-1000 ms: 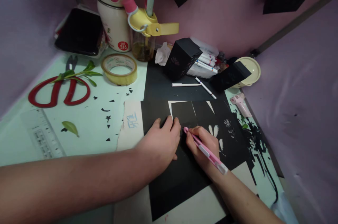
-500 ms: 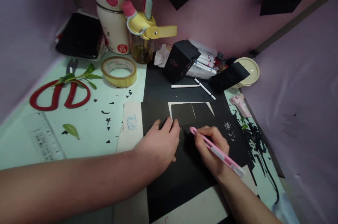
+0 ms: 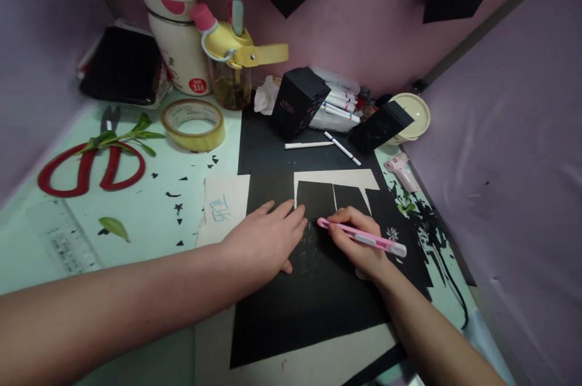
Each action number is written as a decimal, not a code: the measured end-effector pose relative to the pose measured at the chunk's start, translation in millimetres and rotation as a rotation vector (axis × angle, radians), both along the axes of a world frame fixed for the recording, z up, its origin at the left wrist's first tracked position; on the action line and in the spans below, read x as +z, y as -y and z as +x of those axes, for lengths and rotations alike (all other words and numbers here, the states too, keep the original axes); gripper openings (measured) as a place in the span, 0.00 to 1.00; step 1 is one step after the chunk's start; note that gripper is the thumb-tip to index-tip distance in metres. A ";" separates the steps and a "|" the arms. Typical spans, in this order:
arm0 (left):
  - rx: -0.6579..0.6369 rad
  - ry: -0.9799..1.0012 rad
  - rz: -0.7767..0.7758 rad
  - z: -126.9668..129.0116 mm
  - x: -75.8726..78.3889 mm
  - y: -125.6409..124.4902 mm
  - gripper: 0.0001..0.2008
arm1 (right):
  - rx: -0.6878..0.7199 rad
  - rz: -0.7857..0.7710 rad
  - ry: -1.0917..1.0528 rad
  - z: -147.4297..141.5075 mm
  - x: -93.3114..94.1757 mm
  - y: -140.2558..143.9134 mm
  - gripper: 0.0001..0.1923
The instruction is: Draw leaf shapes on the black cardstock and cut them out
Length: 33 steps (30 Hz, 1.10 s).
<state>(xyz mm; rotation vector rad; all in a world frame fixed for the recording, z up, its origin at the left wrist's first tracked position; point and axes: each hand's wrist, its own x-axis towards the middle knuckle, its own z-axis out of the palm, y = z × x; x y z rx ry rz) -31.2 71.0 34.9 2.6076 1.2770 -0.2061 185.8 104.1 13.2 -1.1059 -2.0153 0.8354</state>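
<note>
Two hands at black paper, pale green desk, pink corner walls.

Right hand (image 3: 359, 240), centre frame, pinches pink craft knife (image 3: 361, 236); tip on black sheet (image 3: 313, 301), blade too small to see. Left hand (image 3: 266, 240) flat, fingers spread, pressing sheet. Faint scratched marks unreadable. Flask (image 3: 175, 28), upper left, reads "316". Both forearms cut off below.
</note>
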 end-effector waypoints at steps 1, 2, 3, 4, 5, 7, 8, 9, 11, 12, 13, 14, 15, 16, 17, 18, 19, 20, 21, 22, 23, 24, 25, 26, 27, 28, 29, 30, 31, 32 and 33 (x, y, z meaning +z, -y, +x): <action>0.002 0.001 -0.002 0.2 0.1 0.2 0.41 | 0.010 0.006 0.009 0.3 -3.3 -0.2 0.04; 0.004 0.002 -0.004 0.3 0.2 0.4 0.40 | 0.020 0.007 0.018 0.5 -5.4 -0.2 0.04; 0.007 0.002 -0.007 0.3 0.3 0.6 0.40 | 0.027 0.003 0.025 0.7 -6.5 0.1 0.04; 0.008 0.004 -0.009 0.3 0.5 0.9 0.40 | 0.030 -0.002 0.030 0.8 -6.8 0.5 0.05; 0.009 0.008 -0.009 0.3 0.7 1.1 0.40 | 0.028 -0.006 0.033 0.8 -6.5 1.0 0.05; 0.008 0.013 -0.009 0.4 1.0 1.3 0.40 | 0.024 -0.006 0.038 0.8 -5.6 1.8 0.06; 0.007 0.012 -0.010 0.5 1.2 1.3 0.40 | 0.024 -0.004 0.042 0.8 -5.4 2.0 0.06; 0.006 0.009 -0.012 0.8 1.4 1.2 0.40 | 0.026 -0.002 0.047 0.8 -5.3 2.1 0.06; 0.003 -0.005 -0.024 1.3 2.3 0.6 0.41 | 0.034 0.001 0.055 1.0 -5.8 2.1 0.06; 0.001 -0.011 -0.032 1.5 3.0 0.2 0.42 | 0.037 0.002 0.057 1.1 -6.2 2.0 0.06; -0.001 -0.016 -0.040 1.6 3.7 -0.2 0.42 | 0.039 0.005 0.058 1.2 -6.6 1.9 0.06; -0.003 -0.019 -0.048 1.5 4.3 -0.4 0.42 | 0.042 0.008 0.057 1.3 -6.9 1.8 0.06; -0.003 -0.017 -0.051 1.3 4.9 -0.5 0.42 | 0.047 0.012 0.057 1.3 -7.1 1.8 0.06; -0.003 -0.015 -0.053 0.9 5.3 -0.4 0.42 | 0.053 0.018 0.056 1.2 -7.2 1.7 0.06; -0.002 -0.012 -0.051 0.6 5.5 -0.1 0.42 | 0.058 0.026 0.054 1.1 -7.1 1.6 0.06; -0.001 -0.008 -0.050 0.3 5.5 0.2 0.41 | 0.063 0.036 0.051 0.9 -7.0 1.5 0.05; -0.001 -0.005 -0.049 0.1 5.4 0.5 0.41 | 0.068 0.046 0.047 0.6 -6.8 1.4 0.05; -0.001 -0.005 -0.050 0.1 5.2 0.7 0.41 | 0.070 0.054 0.043 0.2 -6.5 1.3 0.05; -0.002 -0.006 -0.050 0.2 5.0 0.8 0.41 | 0.071 0.060 0.041 -0.2 -6.1 1.3 0.05; -0.002 -0.009 -0.051 0.5 4.9 0.7 0.41 | 0.070 0.066 0.041 -0.5 -5.6 1.3 0.05; -0.003 -0.012 -0.052 0.7 4.8 0.4 0.41 | 0.070 0.069 0.045 -0.8 -5.2 1.3 0.05; -0.005 -0.016 -0.054 1.0 4.9 0.1 0.41 | 0.072 0.073 0.049 -1.1 -4.8 1.4 0.05; -0.006 -0.021 -0.056 1.2 5.1 -0.4 0.41 | 0.079 0.077 0.053 -1.2 -4.6 1.5 0.04; -0.008 -0.025 -0.059 1.3 5.4 -0.8 0.41 | 0.092 0.081 0.055 -1.1 -4.6 1.7 0.04; -0.010 -0.029 -0.064 1.3 5.9 -1.2 0.41 | 0.112 0.088 0.052 -0.8 -4.8 1.7 0.04; -0.010 -0.035 -0.070 1.2 6.3 -1.5 0.41 | 0.137 0.096 0.050 -0.4 -5.2 1.7 0.05; -0.010 -0.040 -0.077 1.1 6.7 -1.7 0.41 | 0.165 0.105 0.048 0.2 -5.9 1.6 0.05; -0.009 -0.046 -0.084 0.8 7.1 -1.8 0.41 | 0.195 0.115 0.045 0.9 -6.8 1.4 0.05; -0.008 -0.050 -0.092 0.6 7.5 -1.9 0.42 | 0.222 0.124 0.043 1.6 -7.7 1.1 0.05; -0.007 -0.056 -0.101 0.4 7.8 -1.9 0.42 | 0.244 0.134 0.041 2.2 -8.4 0.8 0.05; -0.007 -0.061 -0.108 0.3 8.0 -1.9 0.42 | 0.263 0.143 0.042 2.6 -8.9 0.4 0.05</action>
